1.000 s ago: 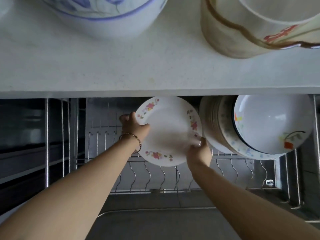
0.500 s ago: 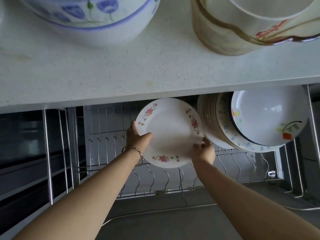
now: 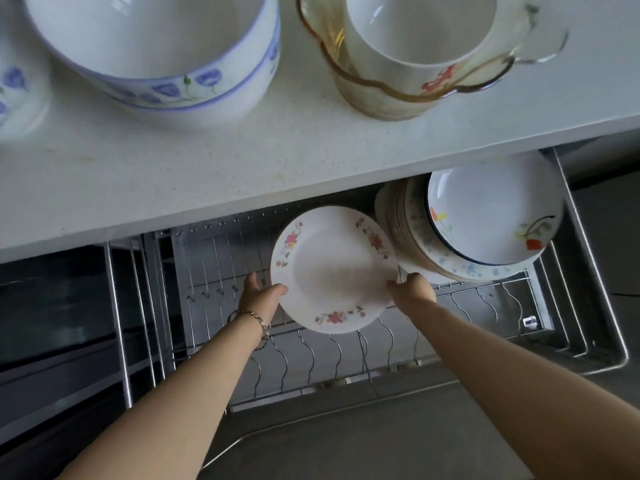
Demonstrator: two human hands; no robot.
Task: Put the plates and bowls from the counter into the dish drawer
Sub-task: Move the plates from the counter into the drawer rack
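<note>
Now both hands hold a floral plate (image 3: 334, 271) upright over the wire rack (image 3: 311, 358) of the open dish drawer (image 3: 575, 299). The left hand (image 3: 259, 296) grips its left rim, thumb on the face and fingers behind. The right hand (image 3: 414, 289) pinches the lower right rim. The plate's right edge stands just beside a stack of plates (image 3: 405, 237) racked at the drawer's right, perhaps touching it. On the counter (image 3: 242, 161) above sit a blue-flowered bowl (image 3: 156, 46) and an amber glass bowl (image 3: 381, 95).

Both arms reach forward; left hand (image 3: 259, 295) and right hand (image 3: 414, 289) grip the plate (image 3: 334, 271) at opposite edges
</note>
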